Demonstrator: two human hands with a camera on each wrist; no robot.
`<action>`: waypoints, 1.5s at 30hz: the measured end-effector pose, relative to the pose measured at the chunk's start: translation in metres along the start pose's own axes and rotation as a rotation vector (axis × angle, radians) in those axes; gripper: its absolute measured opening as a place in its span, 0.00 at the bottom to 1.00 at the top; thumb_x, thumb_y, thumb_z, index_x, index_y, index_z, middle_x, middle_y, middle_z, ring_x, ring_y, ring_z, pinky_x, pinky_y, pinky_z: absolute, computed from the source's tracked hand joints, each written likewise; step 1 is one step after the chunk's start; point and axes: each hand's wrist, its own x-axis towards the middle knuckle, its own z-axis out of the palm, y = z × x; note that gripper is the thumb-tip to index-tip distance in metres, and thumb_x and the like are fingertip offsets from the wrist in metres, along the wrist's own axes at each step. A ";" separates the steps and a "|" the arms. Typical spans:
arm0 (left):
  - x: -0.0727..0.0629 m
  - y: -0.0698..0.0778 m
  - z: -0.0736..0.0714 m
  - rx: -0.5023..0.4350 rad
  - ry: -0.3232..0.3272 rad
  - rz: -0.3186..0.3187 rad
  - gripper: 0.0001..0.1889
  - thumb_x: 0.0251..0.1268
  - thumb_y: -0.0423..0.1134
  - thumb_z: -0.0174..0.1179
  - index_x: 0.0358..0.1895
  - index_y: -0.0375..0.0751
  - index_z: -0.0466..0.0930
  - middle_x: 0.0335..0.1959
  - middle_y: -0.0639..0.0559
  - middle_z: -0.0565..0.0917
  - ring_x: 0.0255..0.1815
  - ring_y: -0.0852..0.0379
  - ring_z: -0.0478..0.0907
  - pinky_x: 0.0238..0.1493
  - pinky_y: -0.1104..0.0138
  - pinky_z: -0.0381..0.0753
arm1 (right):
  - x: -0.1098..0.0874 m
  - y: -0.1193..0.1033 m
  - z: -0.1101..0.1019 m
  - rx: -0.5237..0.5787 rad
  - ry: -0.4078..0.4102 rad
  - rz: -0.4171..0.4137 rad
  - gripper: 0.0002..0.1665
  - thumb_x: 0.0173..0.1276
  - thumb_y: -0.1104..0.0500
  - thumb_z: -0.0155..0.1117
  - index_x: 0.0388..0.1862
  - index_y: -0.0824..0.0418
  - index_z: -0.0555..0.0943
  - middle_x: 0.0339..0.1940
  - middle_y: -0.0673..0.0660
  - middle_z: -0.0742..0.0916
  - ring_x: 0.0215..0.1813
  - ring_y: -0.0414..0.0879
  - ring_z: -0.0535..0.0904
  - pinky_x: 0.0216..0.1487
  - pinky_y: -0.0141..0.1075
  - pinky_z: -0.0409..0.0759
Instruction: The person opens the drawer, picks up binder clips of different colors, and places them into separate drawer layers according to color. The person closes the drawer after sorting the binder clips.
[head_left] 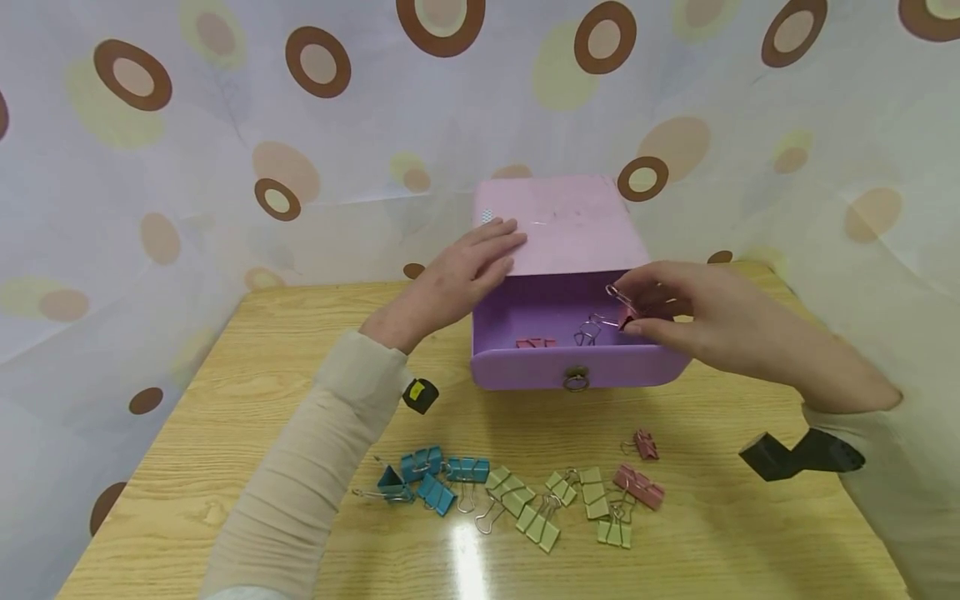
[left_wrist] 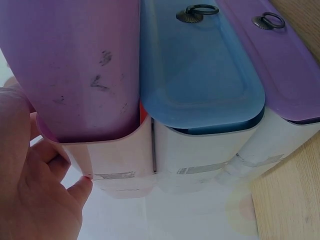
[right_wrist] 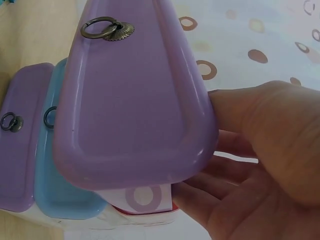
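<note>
My right hand (head_left: 705,317) pinches a pink binder clip (head_left: 627,317) just inside the right end of a pulled-out purple drawer (head_left: 577,369). In the right wrist view that drawer front (right_wrist: 135,110) lies beside the hand (right_wrist: 250,170), and the clip is hidden. Inside the drawer are another pink binder clip (head_left: 536,342) and a clip with wire handles (head_left: 588,333). My left hand (head_left: 465,279) rests with fairly straight fingers on the left edge of the cabinet's pink top (head_left: 558,225). The left wrist view shows this hand (left_wrist: 45,195) against the cabinet's side.
In front of the drawer lie several blue binder clips (head_left: 423,461), several yellow-green ones (head_left: 512,490) and two pink ones (head_left: 639,486) on the wooden table (head_left: 300,350). Below the pulled-out drawer are a blue drawer (left_wrist: 205,65) and another purple drawer (left_wrist: 285,65). A patterned cloth (head_left: 360,167) hangs behind.
</note>
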 end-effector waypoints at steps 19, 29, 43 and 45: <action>-0.001 0.001 0.000 -0.007 0.000 0.011 0.24 0.81 0.45 0.42 0.75 0.46 0.64 0.79 0.52 0.59 0.82 0.58 0.48 0.82 0.67 0.47 | -0.020 0.000 -0.001 -0.082 0.215 -0.077 0.18 0.66 0.65 0.68 0.54 0.53 0.82 0.52 0.50 0.87 0.55 0.37 0.83 0.54 0.16 0.73; 0.000 0.000 0.000 -0.009 0.005 0.012 0.24 0.81 0.45 0.43 0.75 0.46 0.65 0.79 0.52 0.59 0.82 0.57 0.48 0.82 0.66 0.47 | -0.065 0.015 0.004 -0.006 0.493 0.016 0.17 0.67 0.70 0.64 0.52 0.56 0.82 0.47 0.34 0.84 0.48 0.20 0.80 0.49 0.10 0.72; -0.004 -0.004 -0.001 -0.007 0.024 0.011 0.24 0.80 0.44 0.44 0.74 0.45 0.66 0.79 0.51 0.60 0.82 0.56 0.50 0.82 0.65 0.48 | -0.103 0.044 0.045 0.226 0.404 0.150 0.20 0.69 0.70 0.63 0.59 0.60 0.80 0.53 0.40 0.86 0.52 0.26 0.83 0.47 0.17 0.80; -0.003 -0.004 -0.002 -0.003 0.019 0.010 0.24 0.80 0.44 0.44 0.74 0.45 0.65 0.79 0.51 0.60 0.82 0.56 0.49 0.82 0.65 0.47 | -0.106 0.047 0.054 0.236 0.393 0.152 0.21 0.68 0.70 0.63 0.59 0.60 0.79 0.54 0.41 0.85 0.53 0.26 0.82 0.48 0.18 0.80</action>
